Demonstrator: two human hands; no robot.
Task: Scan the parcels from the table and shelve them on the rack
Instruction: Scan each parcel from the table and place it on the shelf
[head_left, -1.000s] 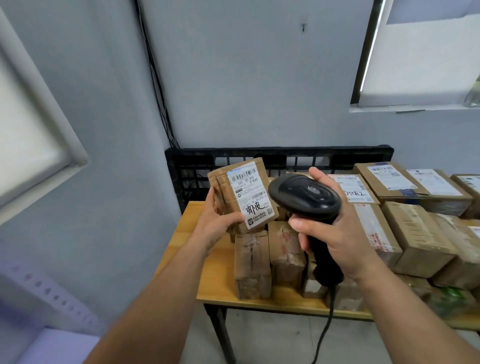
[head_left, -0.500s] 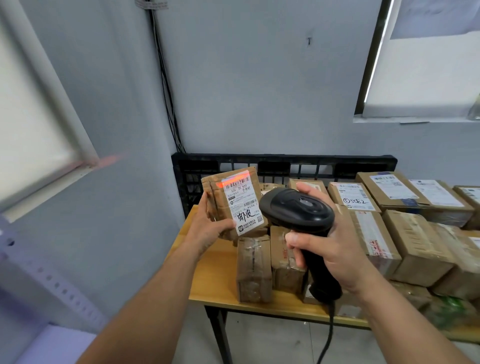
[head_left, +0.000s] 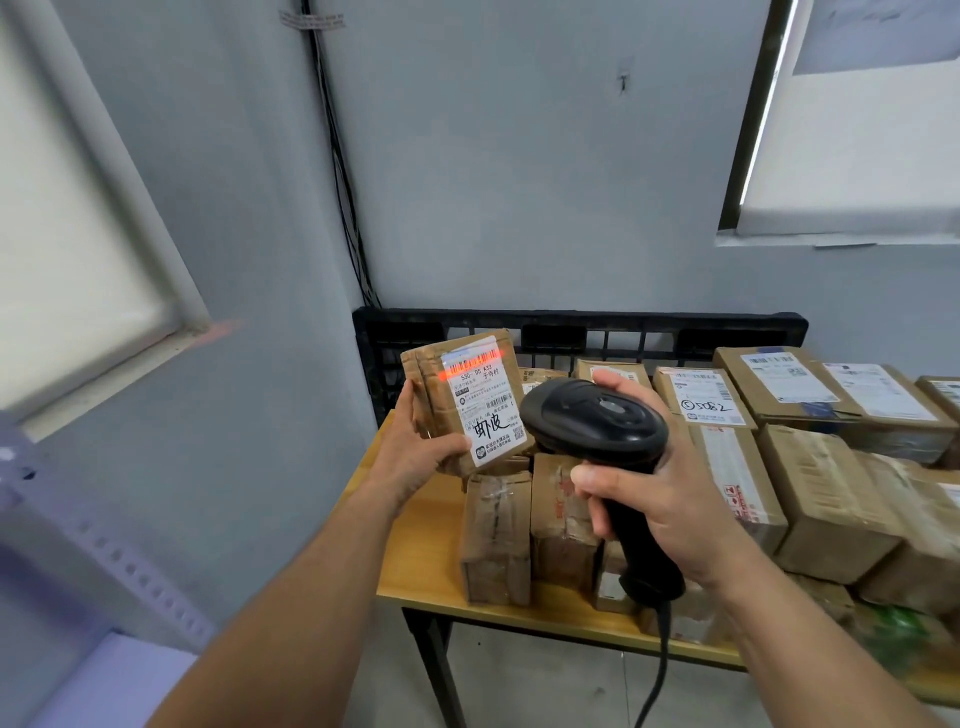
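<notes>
A small brown parcel (head_left: 452, 395) is held up in the air by the left hand (head_left: 415, 462), above the near-left corner of the bench (head_left: 421, 545). The hand's fingers (head_left: 407, 402) are wrapped around the parcel's left edge, and the thumb is pressed against its lower front. The white label (head_left: 488, 410) is turned toward the camera, tilted slightly toward one o'clock. A red scan line (head_left: 470, 368) is cast across the barcode at the label's top.

At three o'clock of the parcel, just beside it, a black handheld scanner (head_left: 597, 421) is gripped by the right hand (head_left: 675, 509); the fingers are curled round the handle, with the head aimed at the label. A black cable (head_left: 658, 670) is seen hanging from the handle toward six o'clock.

Below the held parcel, two taped parcels (head_left: 496, 540) are stood upright side by side on the bench. More labelled boxes (head_left: 821, 499) are stacked at three o'clock. A black plastic pallet (head_left: 571, 325) is propped against the wall behind them. A perforated rack post (head_left: 130, 566) is visible at eight o'clock of the view.
</notes>
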